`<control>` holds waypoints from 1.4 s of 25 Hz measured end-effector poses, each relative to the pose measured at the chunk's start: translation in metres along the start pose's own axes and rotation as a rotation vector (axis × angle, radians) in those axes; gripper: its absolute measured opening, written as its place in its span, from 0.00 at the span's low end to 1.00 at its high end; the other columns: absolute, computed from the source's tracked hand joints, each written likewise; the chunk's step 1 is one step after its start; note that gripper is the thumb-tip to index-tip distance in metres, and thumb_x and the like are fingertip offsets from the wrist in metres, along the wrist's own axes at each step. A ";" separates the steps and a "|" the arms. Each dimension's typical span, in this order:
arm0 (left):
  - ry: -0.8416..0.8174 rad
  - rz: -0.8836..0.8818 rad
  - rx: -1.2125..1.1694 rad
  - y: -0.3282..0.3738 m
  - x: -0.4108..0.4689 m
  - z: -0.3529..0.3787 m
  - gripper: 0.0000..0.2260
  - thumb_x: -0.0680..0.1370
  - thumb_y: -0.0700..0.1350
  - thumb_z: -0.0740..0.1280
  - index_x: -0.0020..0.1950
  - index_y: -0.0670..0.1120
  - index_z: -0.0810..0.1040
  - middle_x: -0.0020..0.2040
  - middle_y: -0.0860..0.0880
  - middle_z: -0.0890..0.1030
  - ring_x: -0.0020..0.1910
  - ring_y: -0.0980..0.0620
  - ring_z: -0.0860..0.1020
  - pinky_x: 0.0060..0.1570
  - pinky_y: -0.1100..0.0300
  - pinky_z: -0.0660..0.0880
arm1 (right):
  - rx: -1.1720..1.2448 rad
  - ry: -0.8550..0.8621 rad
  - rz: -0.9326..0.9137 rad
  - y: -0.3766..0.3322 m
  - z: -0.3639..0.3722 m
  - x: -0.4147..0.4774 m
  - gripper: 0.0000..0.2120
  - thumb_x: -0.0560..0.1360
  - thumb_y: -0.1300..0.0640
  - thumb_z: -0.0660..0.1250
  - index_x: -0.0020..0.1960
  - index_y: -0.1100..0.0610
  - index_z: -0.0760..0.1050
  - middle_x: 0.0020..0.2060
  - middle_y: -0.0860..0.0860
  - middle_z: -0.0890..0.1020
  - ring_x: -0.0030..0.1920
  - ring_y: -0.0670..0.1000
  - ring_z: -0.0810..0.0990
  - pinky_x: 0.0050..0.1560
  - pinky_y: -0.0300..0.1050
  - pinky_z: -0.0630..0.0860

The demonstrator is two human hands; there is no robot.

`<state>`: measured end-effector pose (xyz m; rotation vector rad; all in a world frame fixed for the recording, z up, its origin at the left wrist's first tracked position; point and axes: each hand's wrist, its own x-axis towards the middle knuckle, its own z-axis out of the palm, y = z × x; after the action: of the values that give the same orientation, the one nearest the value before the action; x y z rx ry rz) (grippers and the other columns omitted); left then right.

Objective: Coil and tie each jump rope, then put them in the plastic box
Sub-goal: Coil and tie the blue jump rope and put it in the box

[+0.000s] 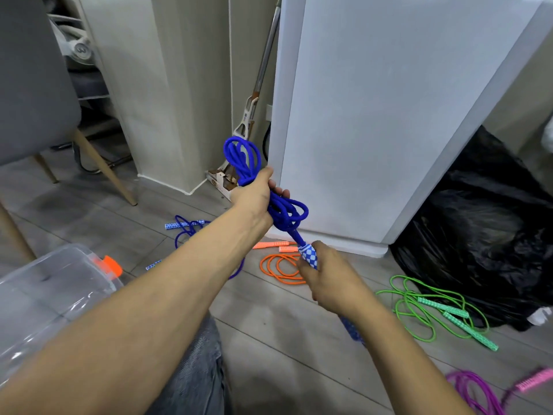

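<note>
**Position.** The blue rope (287, 215) is held in the air above the floor (284, 339) as a coiled bundle. The left hand (254, 196) is closed round the bundle's middle, and loops stand out above and below the fist. The right hand (329, 280) is curled round one checkered handle (309, 256). The cord runs taut from this handle into the bundle.

**Step in hand.** A wrap or knot appears to sit just below the left hand. The tie is judged not yet drawn tight.

**Handling.** The cord is likely soft, light and springy, so the loops will spread if the grip at the middle slackens. Hold the middle firmly. Pull on the rigid handle, not on the bare cord, which may slip.

**Remaining.** A second blue rope (185, 232), an orange rope (278, 269), a green rope (419, 307) and a purple rope (472, 387) lie loose on the floor. The box (45, 289) stands beside the left forearm, well apart from the bundle.
</note>
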<state>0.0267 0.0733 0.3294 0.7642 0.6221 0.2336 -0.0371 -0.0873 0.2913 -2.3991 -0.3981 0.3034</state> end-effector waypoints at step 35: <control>-0.828 0.428 1.330 -0.020 -0.029 -0.007 0.23 0.74 0.52 0.71 0.67 0.56 0.69 0.55 0.54 0.81 0.51 0.53 0.81 0.54 0.53 0.78 | -0.640 0.718 -0.172 0.021 -0.036 0.011 0.23 0.58 0.70 0.75 0.49 0.59 0.72 0.41 0.55 0.78 0.41 0.59 0.75 0.34 0.49 0.67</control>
<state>-0.0013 0.0511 0.3236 2.1283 -0.2987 -0.1672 -0.0110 -0.1200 0.3029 -2.8302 -0.3894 -0.8672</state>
